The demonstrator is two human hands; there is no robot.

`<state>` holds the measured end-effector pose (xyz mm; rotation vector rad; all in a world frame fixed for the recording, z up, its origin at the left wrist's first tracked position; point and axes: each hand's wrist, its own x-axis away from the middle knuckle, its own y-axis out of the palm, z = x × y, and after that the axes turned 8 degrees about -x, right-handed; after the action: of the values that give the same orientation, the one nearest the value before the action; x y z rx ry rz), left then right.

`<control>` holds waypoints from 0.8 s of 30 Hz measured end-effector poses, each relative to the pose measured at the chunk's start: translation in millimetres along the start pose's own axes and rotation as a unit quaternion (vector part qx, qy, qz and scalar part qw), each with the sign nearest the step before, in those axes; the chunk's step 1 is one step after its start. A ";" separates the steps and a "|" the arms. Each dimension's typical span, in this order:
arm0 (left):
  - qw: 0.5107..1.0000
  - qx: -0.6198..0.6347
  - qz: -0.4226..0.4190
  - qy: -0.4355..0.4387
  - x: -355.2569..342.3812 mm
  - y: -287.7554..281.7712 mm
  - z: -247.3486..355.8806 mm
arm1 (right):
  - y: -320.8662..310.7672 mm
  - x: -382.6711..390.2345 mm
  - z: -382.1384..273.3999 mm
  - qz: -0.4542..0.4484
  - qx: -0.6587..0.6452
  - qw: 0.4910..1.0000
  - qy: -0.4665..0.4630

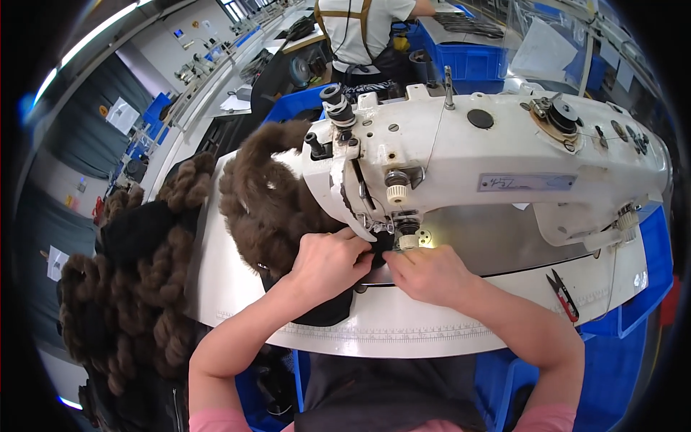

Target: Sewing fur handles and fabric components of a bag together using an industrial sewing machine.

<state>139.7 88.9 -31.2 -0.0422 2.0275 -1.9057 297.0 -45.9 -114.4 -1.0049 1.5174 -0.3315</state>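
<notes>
A white sewing machine stands over a pale table, its needle area lit just beyond my hands. Brown fur is bunched to the left of the machine head, joined to or lying on black fabric that hangs toward the table's front edge. My left hand is closed on the black fabric beside the presser area, fingers curled. Close by on the right, my right hand pinches the fabric's edge near the needle. The fingertips and the needle itself are partly hidden.
Red-handled thread snips lie on the table at right. More brown fur pieces with black fabric are heaped at the left. Blue bins stand around the table. Another person in a white top works beyond the machine.
</notes>
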 end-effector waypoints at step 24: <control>1.000 -0.009 0.014 -0.026 -6.7 6.5 -2.1 | 3.3 -11.1 -1.4 -0.057 0.034 0.995 0.074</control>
<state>146.9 93.3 -35.8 -0.0661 1.9999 -1.8501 293.3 -36.2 -109.0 -1.0342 1.5735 -0.5454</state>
